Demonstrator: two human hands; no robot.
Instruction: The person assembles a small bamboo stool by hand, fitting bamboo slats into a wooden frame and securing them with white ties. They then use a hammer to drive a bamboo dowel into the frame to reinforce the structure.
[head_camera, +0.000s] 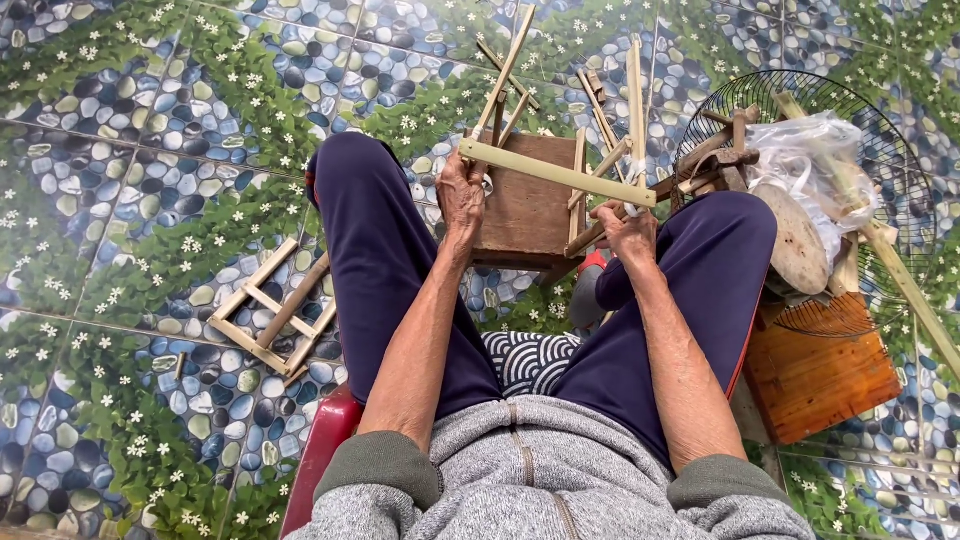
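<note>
Head view: both hands (461, 192) (626, 226) grip a bamboo frame (556, 172) over a wooden block (527, 203)

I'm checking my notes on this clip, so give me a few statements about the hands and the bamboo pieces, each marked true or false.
1. The left hand grips one end of a long bamboo strip. True.
2. The right hand rests on the floor. False: it is raised at the strip's other end.
3. A small bamboo frame lies on the tiled floor. True.
4. The wire fan guard is empty. False: it holds a plastic bag and wood pieces.
</note>
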